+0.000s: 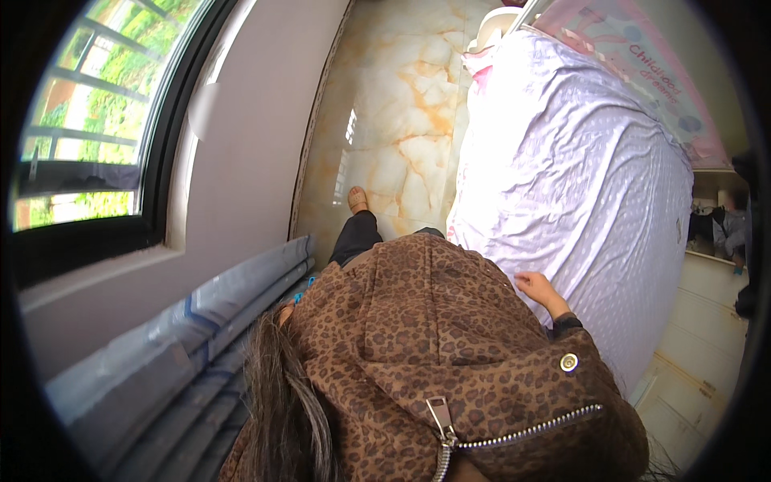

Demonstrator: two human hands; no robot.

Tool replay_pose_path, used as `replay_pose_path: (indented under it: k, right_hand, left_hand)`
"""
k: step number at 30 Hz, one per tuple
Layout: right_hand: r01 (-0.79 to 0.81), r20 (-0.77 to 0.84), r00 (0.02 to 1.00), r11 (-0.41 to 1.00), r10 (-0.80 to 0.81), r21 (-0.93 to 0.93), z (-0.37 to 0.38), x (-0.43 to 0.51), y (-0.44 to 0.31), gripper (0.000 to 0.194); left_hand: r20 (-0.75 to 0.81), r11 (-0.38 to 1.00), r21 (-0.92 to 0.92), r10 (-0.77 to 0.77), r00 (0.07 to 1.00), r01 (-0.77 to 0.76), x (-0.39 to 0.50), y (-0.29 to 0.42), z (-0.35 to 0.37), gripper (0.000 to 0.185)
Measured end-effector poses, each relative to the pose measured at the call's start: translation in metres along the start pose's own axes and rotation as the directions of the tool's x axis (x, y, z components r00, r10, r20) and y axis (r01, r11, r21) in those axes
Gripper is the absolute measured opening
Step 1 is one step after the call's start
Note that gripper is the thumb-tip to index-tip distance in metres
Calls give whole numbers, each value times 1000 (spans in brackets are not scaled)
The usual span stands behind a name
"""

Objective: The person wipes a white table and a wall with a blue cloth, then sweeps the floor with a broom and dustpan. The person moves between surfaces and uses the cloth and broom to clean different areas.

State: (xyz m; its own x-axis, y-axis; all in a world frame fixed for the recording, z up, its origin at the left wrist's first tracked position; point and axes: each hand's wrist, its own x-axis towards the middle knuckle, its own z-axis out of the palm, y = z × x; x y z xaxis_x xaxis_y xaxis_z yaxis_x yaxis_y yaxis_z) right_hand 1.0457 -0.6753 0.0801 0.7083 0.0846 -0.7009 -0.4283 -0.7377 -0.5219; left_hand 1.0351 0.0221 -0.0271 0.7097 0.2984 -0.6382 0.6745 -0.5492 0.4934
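My right hand (541, 293) hangs at the right side of my leopard-print jacket (415, 307), its fingers loosely bent and nothing visible in them. Beyond it spreads a pale lilac dotted bed sheet (560, 181), wrinkled over a bed; whether the fingertips touch it I cannot tell. A small part of my left hand (287, 313) shows at the jacket's left edge, mostly hidden by long hair (283, 385) and the jacket. Bright blue bits (298, 297) appear close to it, and whether the hand holds them is unclear.
A marbled tile floor (403, 120) runs between the wall (253, 120) and the bed. Long blue-grey padded rolls or folds (181, 325) lie along the wall under a barred window (90, 108). A pink printed panel (656, 72) and pale drawers (705, 313) stand beyond the bed.
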Motion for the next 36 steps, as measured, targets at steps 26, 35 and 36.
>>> replay_pose_path:
  k: [26, 35, 36]
  right_hand:
    - [132, -182, 975, 991, -127, 12, -156, 260, -374, 30]
    - [-95, -114, 987, 986, 112, 140, -191, 290, -261, 30]
    - [-118, -114, 984, 980, 137, 158, -199, 290, -251, 30]
  left_hand:
    - [232, 999, 30, -31, 972, 25, 255, 217, -160, 25]
    - [100, 1000, 0, -31, 994, 32, 320, 338, -144, 20]
    - [86, 999, -17, -30, 996, 32, 320, 356, -141, 20]
